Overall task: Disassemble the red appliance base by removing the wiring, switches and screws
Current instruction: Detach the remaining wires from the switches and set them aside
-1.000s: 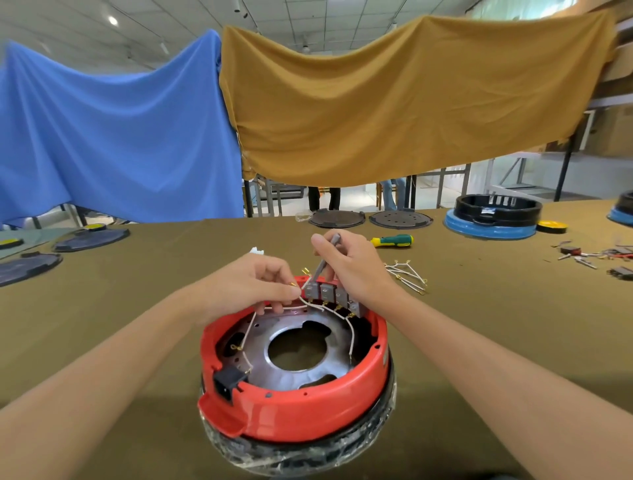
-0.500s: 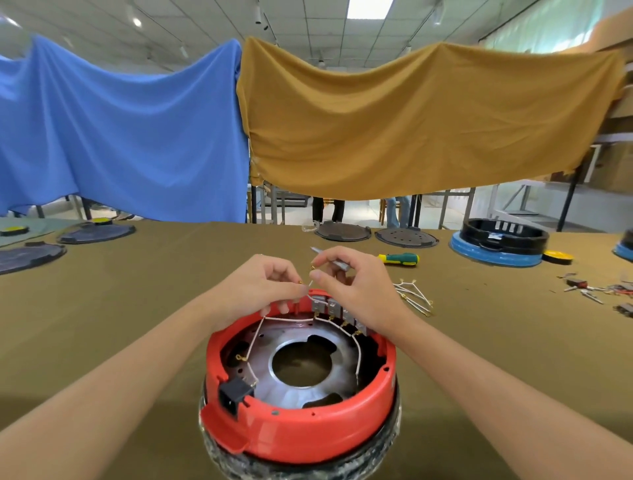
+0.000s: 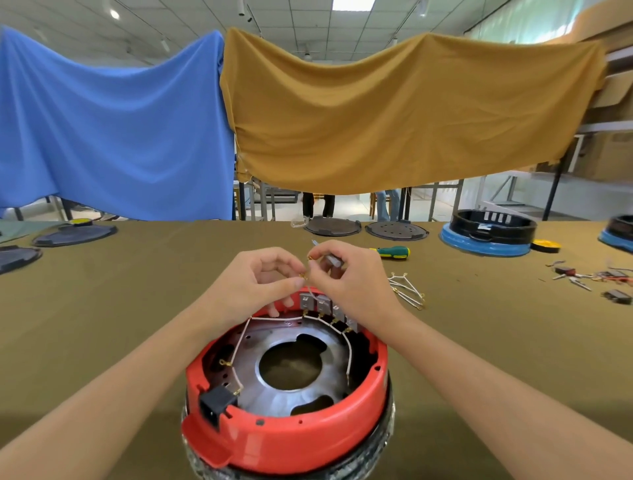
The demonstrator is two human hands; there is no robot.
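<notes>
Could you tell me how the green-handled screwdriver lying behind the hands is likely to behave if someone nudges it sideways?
The screwdriver would probably roll a little, since its handle looks round and it lies flat on the table. The cloth-like cover may slow it. It looks stiff, so it should move as one piece.

My table wears an olive-brown cloth. Across its far edge hang a blue sheet on the left and a mustard sheet on the right. Under them I see a pale floor and metal frame legs. Above me runs a tiled ceiling with a lit panel. Shelving stands at far right.
</notes>
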